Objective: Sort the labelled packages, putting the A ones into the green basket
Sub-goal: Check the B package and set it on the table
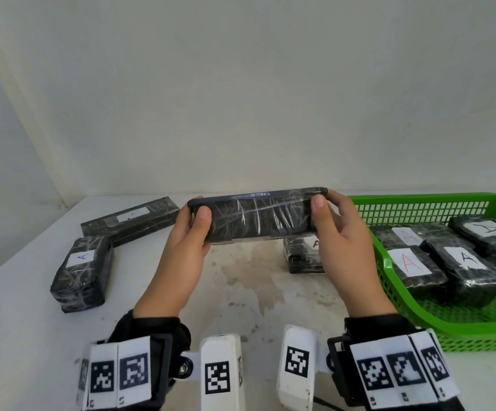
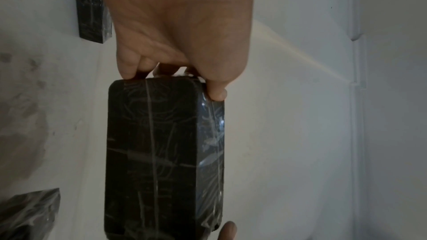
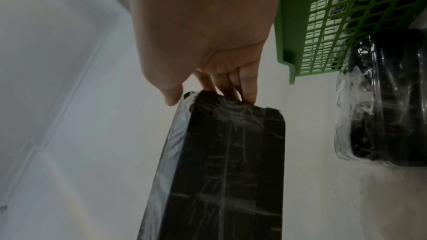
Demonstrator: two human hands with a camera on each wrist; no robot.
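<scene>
Handwritten "A" labels are showing on the four black plastic-wrapped packages (image 1: 448,259) lying in the green plastic lattice basket (image 1: 418,206) — two in red, two in black — and on the three wrapped packages (image 1: 82,274) resting on the white table (image 1: 240,292). The long black package wrapped in glossy film (image 1: 258,216) is showing no label; the left hand (image 1: 184,250) and right hand (image 1: 341,244) are pinching its two ends, holding it level above the table, just left of the basket.
</scene>
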